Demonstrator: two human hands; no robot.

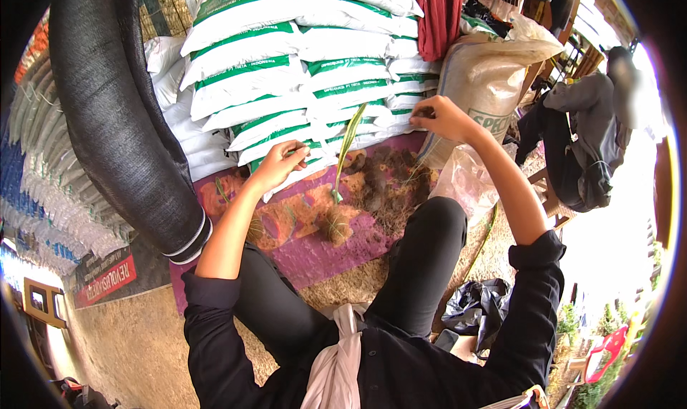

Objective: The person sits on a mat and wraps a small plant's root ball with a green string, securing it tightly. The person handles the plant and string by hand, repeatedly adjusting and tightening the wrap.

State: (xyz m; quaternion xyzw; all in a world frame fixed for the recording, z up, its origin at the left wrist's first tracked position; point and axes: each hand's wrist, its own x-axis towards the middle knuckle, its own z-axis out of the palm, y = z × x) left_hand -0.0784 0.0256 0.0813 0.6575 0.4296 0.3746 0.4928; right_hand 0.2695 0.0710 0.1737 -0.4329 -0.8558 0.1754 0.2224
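My left hand (283, 162) is raised in front of the stacked sacks, its fingers curled; I cannot tell whether something thin is pinched in it. To the right, my right hand (444, 120) hovers with bent fingers near the tall woven sack; a dark patch between thumb and fingers may be a clump or just shadow. Between and below both hands, a long narrow green leaf (350, 135) rises from a brown fibrous root ball (336, 225) on the purple mat (343, 258). A second fibrous ball (254, 228) sits partly behind my left forearm. Loose dark soil and fibre (394, 186) lie to the right.
White-and-green printed sacks (343, 44) are piled high ahead. A black netting roll (115, 114) leans at left. Right stand a filled woven sack (477, 76) and a clear plastic bag (467, 181). A black plastic bag (477, 307) lies beside me; another person (582, 135) sits farther right.
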